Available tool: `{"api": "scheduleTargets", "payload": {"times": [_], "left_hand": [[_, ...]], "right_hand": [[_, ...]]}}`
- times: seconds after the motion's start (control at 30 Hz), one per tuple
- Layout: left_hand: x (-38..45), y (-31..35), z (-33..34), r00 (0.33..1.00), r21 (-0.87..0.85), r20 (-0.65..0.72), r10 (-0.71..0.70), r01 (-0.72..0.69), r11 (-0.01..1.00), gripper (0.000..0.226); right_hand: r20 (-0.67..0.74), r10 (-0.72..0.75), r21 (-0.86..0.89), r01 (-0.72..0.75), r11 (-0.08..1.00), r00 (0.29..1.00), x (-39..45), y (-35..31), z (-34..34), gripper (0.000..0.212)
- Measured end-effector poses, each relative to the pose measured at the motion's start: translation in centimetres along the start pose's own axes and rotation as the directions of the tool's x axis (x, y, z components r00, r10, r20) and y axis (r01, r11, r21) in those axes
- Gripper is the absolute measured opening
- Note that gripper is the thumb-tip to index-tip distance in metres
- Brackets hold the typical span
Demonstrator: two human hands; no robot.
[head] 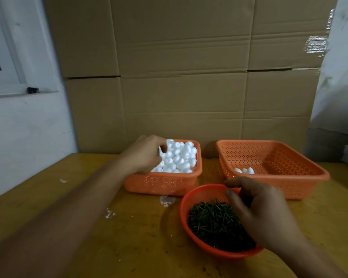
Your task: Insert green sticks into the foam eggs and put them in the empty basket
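Note:
A small orange basket (161, 184) at table centre is heaped with white foam eggs (182, 156). My left hand (146, 154) reaches into its left side, fingers curled among the eggs; whether it grips one is hidden. Nearer me, a round orange bowl (186, 215) holds a pile of green sticks (213, 221). My right hand (263, 211) hovers over the bowl's right half, thumb and forefinger apart and curved above the sticks, holding nothing I can see. At the right, a larger orange basket (301, 184) contains three foam eggs (244, 170) at its near-left corner.
The yellow wooden table (68, 197) carries white paint smears near the baskets. Flattened cardboard boxes (185, 77) stand upright right behind the baskets. A white wall with a window frame is at the left, and grey wrapped stacks are at the far right.

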State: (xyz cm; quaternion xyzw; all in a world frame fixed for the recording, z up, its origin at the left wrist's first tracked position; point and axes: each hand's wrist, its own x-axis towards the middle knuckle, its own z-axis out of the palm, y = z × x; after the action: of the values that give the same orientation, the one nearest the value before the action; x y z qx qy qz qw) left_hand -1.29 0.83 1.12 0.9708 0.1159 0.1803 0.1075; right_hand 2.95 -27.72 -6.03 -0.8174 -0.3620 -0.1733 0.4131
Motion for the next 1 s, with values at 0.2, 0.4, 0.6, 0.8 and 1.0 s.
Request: {"api": "scheduleTargets", "payload": {"times": [0.2,0.4,0.6,0.8,1.0], "left_hand": [[2.7,-4.3,0.3,0.987,0.190,0.155,-0.035,0.005,0.982,0.043],[3.9,-4.8,1.4,0.970,0.211,0.235,-0.063,0.012,0.978,0.044],[4.6,-4.3,2.3,0.968,0.267,0.247,-0.055,-0.013,0.964,0.045],[4.8,-4.7,3.0,0.975,0.284,0.220,-0.035,-0.030,0.958,0.029],[4.5,-3.6,3.3,0.993,0.297,0.116,0.034,-0.068,0.952,0.010]], "right_hand": [[0.006,-0.005,0.006,0.005,1.000,1.000,-0.1,0.1,0.1,0.016],[0.006,-0.006,-0.012,0.006,1.000,1.000,-0.2,0.2,0.1,0.016],[0.019,-0.001,-0.031,0.002,1.000,1.000,-0.2,0.4,0.1,0.018],[0.038,0.011,-0.039,-0.010,0.999,0.999,-0.2,0.4,0.2,0.018],[0.039,0.017,-0.052,-0.015,0.999,0.999,-0.1,0.2,0.0,0.018]]}}
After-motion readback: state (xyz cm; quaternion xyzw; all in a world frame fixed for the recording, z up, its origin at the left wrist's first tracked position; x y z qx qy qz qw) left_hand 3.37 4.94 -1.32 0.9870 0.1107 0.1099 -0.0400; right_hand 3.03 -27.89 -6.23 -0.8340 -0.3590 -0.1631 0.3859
